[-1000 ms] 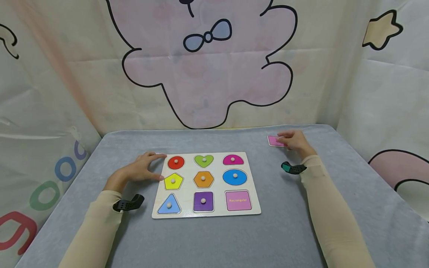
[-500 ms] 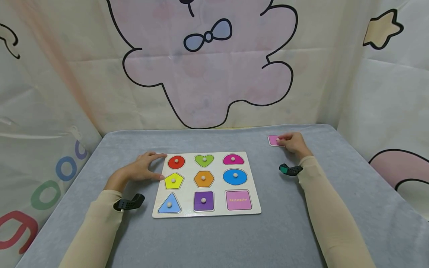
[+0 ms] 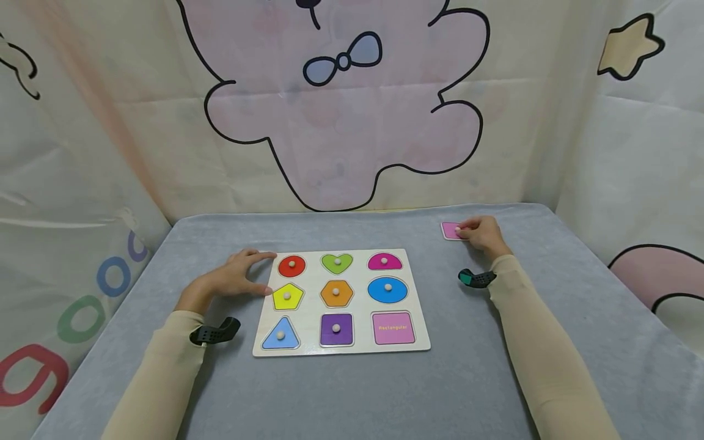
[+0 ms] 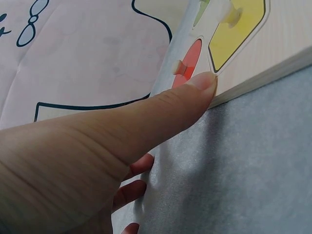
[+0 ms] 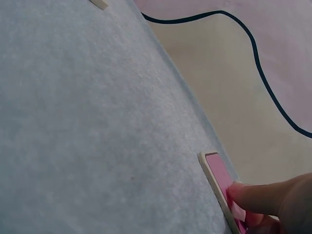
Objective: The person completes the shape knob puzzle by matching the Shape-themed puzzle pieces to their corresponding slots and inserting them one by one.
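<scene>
A white wooden knob puzzle board [image 3: 418, 342] lies on the table. My left hand [image 3: 228, 278] rests at its left side, the index fingertip by the far corner and the thumb touching the edge near the yellow pentagon [image 3: 297, 297]. In the left wrist view the straight thumb [image 4: 165, 109] presses the board's edge, other fingers partly hidden behind it. At the far right, my right hand [image 3: 485, 235] pinches a pink rectangular puzzle piece [image 3: 449, 230] at its knob. The right wrist view has the thumb [image 5: 261, 197] low over that piece [image 5: 219, 168], its knob hidden.
Several knobbed shapes sit in the board, among them a purple square [image 3: 330, 339] and a blue oval [image 3: 379, 296]. The pink recess [image 3: 393, 336] at the near right bears printed letters. A grey cloth [image 3: 352, 397] covers the table, with a printed curtain [image 3: 341, 128] behind it.
My right hand has shifted slightly left over the pink piece, and its fingers have drawn together at the knob. My left hand stays at the board's edge.
</scene>
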Demonstrator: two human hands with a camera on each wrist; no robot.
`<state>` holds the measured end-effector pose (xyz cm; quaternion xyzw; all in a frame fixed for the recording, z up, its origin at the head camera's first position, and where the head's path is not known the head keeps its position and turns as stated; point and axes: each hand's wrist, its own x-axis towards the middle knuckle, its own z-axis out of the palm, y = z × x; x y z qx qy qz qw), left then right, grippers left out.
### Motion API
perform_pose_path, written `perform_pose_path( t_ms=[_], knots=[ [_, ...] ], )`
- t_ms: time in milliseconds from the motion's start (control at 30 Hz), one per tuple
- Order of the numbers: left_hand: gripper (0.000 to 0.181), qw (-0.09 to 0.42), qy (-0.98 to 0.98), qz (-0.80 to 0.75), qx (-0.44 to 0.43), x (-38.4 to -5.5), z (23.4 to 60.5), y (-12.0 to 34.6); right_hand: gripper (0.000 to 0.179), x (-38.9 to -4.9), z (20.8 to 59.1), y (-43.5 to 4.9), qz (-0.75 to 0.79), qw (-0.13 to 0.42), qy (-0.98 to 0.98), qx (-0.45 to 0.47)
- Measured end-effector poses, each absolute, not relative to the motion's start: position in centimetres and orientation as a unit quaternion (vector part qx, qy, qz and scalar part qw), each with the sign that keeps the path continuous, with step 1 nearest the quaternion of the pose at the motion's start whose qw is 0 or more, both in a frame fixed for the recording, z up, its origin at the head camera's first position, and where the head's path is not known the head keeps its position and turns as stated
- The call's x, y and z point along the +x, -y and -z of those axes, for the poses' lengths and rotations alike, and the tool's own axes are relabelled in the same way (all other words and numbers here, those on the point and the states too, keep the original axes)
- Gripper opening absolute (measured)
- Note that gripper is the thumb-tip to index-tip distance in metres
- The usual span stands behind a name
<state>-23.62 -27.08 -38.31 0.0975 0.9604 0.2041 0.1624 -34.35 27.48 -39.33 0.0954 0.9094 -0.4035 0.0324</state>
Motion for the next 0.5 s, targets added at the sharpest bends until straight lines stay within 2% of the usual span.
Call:
perform_pose_path(
  t_ms=[267,500],
  knots=[
    [0.09,0.164,-0.958,-0.214,0.095,-23.3,38.2,27.1,0.034,-34.1,37.8,-26.6,0.387,-0.005,-0.921,0.043],
    [0.09,0.162,-0.958,-0.216,0.097,-23.1,37.9,27.1,0.036,-33.3,36.1,-24.9,0.391,0.022,-0.92,0.021]
  ],
)
